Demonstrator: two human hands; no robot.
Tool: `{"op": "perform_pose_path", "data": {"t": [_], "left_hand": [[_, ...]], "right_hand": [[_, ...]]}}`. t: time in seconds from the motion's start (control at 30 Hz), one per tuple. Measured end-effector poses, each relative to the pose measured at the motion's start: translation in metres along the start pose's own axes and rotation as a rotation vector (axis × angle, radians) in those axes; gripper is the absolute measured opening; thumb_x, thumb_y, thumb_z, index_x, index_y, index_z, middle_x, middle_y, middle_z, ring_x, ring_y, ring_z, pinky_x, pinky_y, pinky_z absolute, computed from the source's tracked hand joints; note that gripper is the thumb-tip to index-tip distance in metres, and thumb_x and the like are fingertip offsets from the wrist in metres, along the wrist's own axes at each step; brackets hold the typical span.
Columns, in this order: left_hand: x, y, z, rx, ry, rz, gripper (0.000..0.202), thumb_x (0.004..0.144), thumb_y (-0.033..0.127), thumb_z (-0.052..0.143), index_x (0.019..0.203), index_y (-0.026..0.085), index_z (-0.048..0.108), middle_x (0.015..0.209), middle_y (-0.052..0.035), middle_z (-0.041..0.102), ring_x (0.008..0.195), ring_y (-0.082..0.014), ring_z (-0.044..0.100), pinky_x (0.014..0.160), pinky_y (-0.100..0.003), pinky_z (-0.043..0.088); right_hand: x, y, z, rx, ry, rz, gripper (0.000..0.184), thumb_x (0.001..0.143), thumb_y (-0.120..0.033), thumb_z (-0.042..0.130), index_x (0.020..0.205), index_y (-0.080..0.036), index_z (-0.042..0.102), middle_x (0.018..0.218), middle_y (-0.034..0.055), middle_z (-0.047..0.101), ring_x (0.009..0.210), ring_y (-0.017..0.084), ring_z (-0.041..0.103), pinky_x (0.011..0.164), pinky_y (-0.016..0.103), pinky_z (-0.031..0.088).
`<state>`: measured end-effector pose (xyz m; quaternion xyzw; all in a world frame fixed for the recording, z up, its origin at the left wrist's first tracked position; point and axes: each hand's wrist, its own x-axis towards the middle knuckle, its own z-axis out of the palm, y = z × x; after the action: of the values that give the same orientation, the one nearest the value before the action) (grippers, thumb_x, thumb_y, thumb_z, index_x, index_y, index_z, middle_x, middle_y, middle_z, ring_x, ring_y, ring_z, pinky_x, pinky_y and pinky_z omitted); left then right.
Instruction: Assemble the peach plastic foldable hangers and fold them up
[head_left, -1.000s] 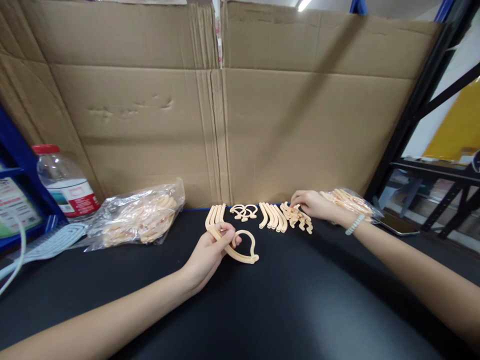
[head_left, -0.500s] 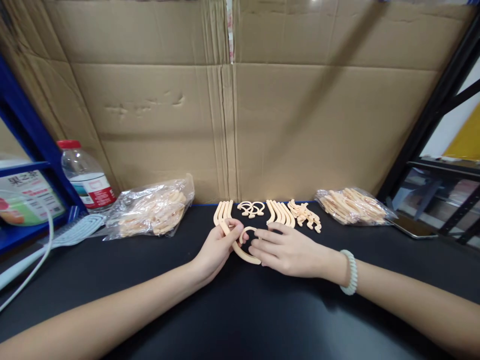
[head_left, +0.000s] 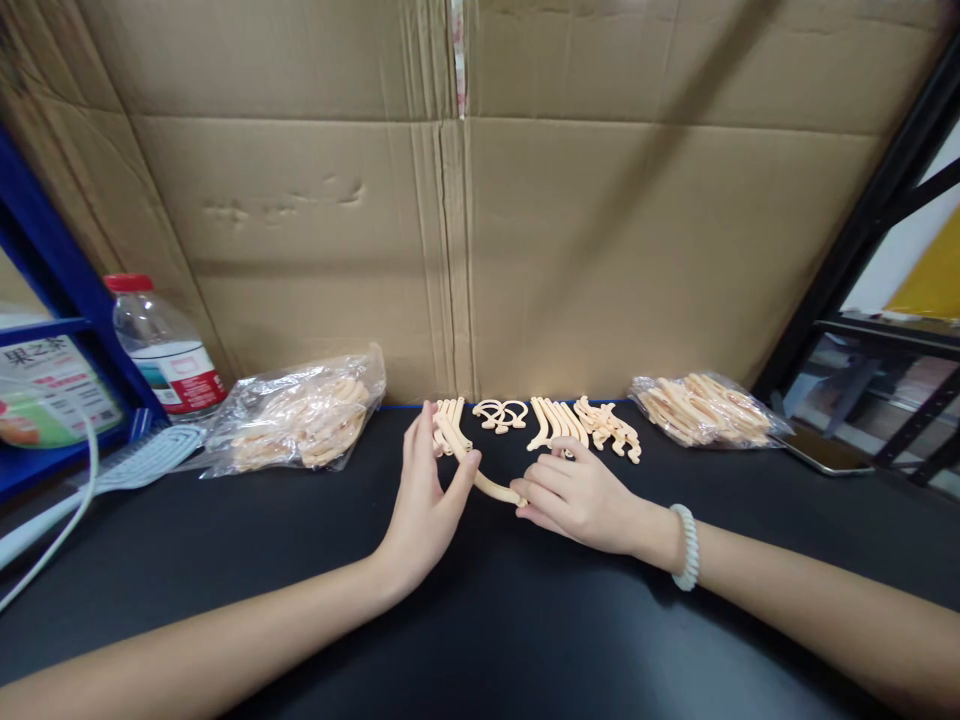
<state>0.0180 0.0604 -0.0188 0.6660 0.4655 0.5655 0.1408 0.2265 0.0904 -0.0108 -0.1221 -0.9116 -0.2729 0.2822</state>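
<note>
My left hand [head_left: 424,505] pinches the upper end of a long curved peach plastic piece [head_left: 480,478] between thumb and fingers. My right hand [head_left: 574,495] grips the lower end of the same piece, fingers curled over it. Both hands hover just above the black table [head_left: 480,620]. Behind them, along the table's back edge, lie rows of the same peach parts: a bundle of curved bars [head_left: 448,412], small loop pieces [head_left: 501,413], more curved bars [head_left: 559,422] and a pile of small hooked pieces [head_left: 611,428].
A clear bag of peach parts [head_left: 300,420] lies at the left, another bag [head_left: 701,408] at the right. A water bottle [head_left: 165,350] and blue shelf stand far left, with a white cable. Cardboard [head_left: 480,220] walls the back. A phone [head_left: 825,450] lies by the black rack.
My right hand came back from the far pile of hooked pieces and joined my left on the curved piece. The loop piece seen between my hands is now hidden, and the curved piece is raised.
</note>
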Motion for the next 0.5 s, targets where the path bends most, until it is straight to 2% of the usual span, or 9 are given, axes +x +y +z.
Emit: {"op": "perform_pose_path", "data": {"t": [0.07, 0.1, 0.17, 0.2, 0.3, 0.4, 0.5], "left_hand": [[-0.002, 0.007, -0.003, 0.181, 0.025, 0.234, 0.059, 0.091, 0.02, 0.052, 0.144, 0.027, 0.026, 0.145, -0.0138, 0.033, 0.137, -0.0308, 0.031, 0.11, -0.054, 0.032], [-0.004, 0.01, -0.005, 0.257, -0.005, 0.356, 0.056, 0.091, 0.016, 0.051, 0.142, 0.026, 0.03, 0.144, -0.0139, 0.036, 0.137, -0.0309, 0.031, 0.111, -0.056, 0.029], [-0.007, 0.015, -0.005, 0.381, -0.159, 0.552, 0.048, 0.09, 0.009, 0.048, 0.134, 0.024, 0.039, 0.138, -0.0134, 0.046, 0.135, -0.0302, 0.036, 0.111, -0.058, 0.027], [-0.008, 0.017, -0.005, 0.43, -0.246, 0.609, 0.043, 0.089, 0.007, 0.047, 0.13, 0.023, 0.043, 0.133, -0.0129, 0.051, 0.133, -0.0293, 0.04, 0.111, -0.058, 0.027], [-0.009, 0.019, -0.004, 0.55, -0.406, 0.636, 0.028, 0.091, 0.007, 0.042, 0.115, 0.019, 0.05, 0.116, -0.0105, 0.063, 0.117, -0.026, 0.054, 0.11, -0.055, 0.028], [-0.009, 0.02, -0.004, 0.639, -0.438, 0.615, 0.017, 0.093, 0.01, 0.039, 0.099, 0.017, 0.053, 0.098, -0.0073, 0.067, 0.095, -0.0234, 0.061, 0.108, -0.056, 0.027], [-0.008, 0.02, -0.003, 0.699, -0.463, 0.619, 0.019, 0.096, 0.013, 0.036, 0.09, 0.017, 0.053, 0.086, -0.0053, 0.067, 0.081, -0.021, 0.061, 0.106, -0.053, 0.029]], "right_hand": [[-0.001, 0.0, 0.0, 0.012, 0.013, 0.038, 0.017, 0.098, -0.02, 0.047, 0.09, -0.014, 0.061, 0.074, 0.0012, 0.064, 0.067, 0.013, 0.055, 0.077, 0.033, 0.036], [-0.001, 0.0, 0.0, 0.012, 0.025, 0.049, 0.017, 0.098, -0.02, 0.047, 0.088, -0.014, 0.061, 0.073, 0.0011, 0.063, 0.066, 0.014, 0.055, 0.077, 0.033, 0.036], [-0.001, -0.001, 0.0, 0.001, 0.055, 0.059, 0.02, 0.097, -0.02, 0.047, 0.083, -0.014, 0.06, 0.07, 0.0006, 0.061, 0.064, 0.014, 0.052, 0.077, 0.033, 0.035], [-0.001, -0.002, -0.001, -0.007, 0.068, 0.059, 0.022, 0.097, -0.021, 0.047, 0.08, -0.014, 0.059, 0.069, 0.0004, 0.06, 0.063, 0.014, 0.051, 0.076, 0.033, 0.035], [0.0, -0.004, -0.004, -0.012, 0.084, 0.051, 0.025, 0.098, -0.022, 0.047, 0.077, -0.015, 0.058, 0.067, -0.0002, 0.059, 0.062, 0.013, 0.047, 0.074, 0.031, 0.033], [0.001, -0.006, -0.006, -0.003, 0.082, 0.033, 0.025, 0.098, -0.022, 0.047, 0.077, -0.015, 0.059, 0.067, -0.0001, 0.059, 0.062, 0.013, 0.046, 0.073, 0.031, 0.032], [0.002, -0.007, -0.008, -0.004, 0.101, -0.003, 0.022, 0.096, -0.021, 0.05, 0.077, -0.014, 0.06, 0.067, -0.0004, 0.059, 0.063, 0.013, 0.046, 0.076, 0.033, 0.032]]}}
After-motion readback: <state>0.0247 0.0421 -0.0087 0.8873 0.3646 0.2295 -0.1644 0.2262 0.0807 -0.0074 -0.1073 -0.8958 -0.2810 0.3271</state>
